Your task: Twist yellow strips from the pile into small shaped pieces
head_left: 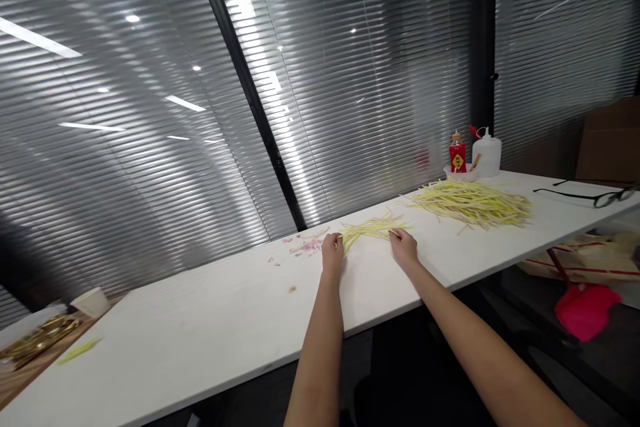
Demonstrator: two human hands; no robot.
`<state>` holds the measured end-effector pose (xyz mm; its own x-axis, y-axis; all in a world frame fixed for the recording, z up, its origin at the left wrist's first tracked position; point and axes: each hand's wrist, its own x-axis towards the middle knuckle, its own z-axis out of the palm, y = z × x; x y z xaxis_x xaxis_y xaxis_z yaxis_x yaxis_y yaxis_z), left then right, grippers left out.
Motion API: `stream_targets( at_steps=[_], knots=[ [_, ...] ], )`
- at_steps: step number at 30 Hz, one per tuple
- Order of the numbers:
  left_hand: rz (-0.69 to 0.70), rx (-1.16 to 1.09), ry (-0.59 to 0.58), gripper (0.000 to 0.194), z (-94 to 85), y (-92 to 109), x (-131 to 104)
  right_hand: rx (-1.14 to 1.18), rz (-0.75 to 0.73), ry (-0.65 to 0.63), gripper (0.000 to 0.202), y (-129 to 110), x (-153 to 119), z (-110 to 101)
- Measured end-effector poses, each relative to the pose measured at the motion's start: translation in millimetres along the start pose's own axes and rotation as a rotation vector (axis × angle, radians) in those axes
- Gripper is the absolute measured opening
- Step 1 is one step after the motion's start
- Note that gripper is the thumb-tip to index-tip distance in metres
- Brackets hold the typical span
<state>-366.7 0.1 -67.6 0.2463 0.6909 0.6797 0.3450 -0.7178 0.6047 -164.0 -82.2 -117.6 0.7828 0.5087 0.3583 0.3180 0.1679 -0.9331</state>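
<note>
My left hand (pixel 333 252) is closed in a pinch at the left end of a small bunch of thin pale-yellow strips (pixel 369 229). At the right end of the same bunch, my right hand (pixel 403 247) pinches a strip, with its fingertips partly hidden. The bunch lies spread loosely between both hands, just above or on the white table (pixel 240 320). Close to the left hand is a scatter of small pink and purple bits (pixel 309 246), too small to name surely. A large heap of similar yellow strips (pixel 473 203) lies further right.
Behind the heap stand a red bottle (pixel 457 155), a shallow bowl (pixel 461 175) and a white squeeze bottle (pixel 487 155). Black-framed glasses (pixel 605 199) lie far right. A few strips (pixel 80 350) rest at far left. Blinds (pixel 350 80) rise behind the table's back edge.
</note>
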Motion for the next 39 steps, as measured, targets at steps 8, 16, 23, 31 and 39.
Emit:
stream_targets(
  at_steps=[8, 16, 23, 31, 39],
  knots=[
    [-0.116, -0.018, 0.041, 0.032, -3.5, 12, -3, -0.01, -0.015, -0.018, 0.034, 7, 1, 3],
    [-0.211, -0.081, 0.087, 0.029, -1.4, 15, -5, -0.174, -0.15, 0.102, 0.041, 9, 5, 6],
    [-0.13, -0.094, 0.117, 0.008, 2.7, 18, -5, -0.19, -0.196, -0.004, 0.04, 6, 0, 4],
    [-0.118, -0.059, 0.083, 0.012, 5.8, 16, -4, -0.175, -0.243, -0.037, 0.034, 0, -4, 1],
    [-0.103, -0.092, 0.024, 0.019, 4.0, 24, -6, -0.226, -0.161, 0.041, 0.048, -6, -4, -1]
  ],
)
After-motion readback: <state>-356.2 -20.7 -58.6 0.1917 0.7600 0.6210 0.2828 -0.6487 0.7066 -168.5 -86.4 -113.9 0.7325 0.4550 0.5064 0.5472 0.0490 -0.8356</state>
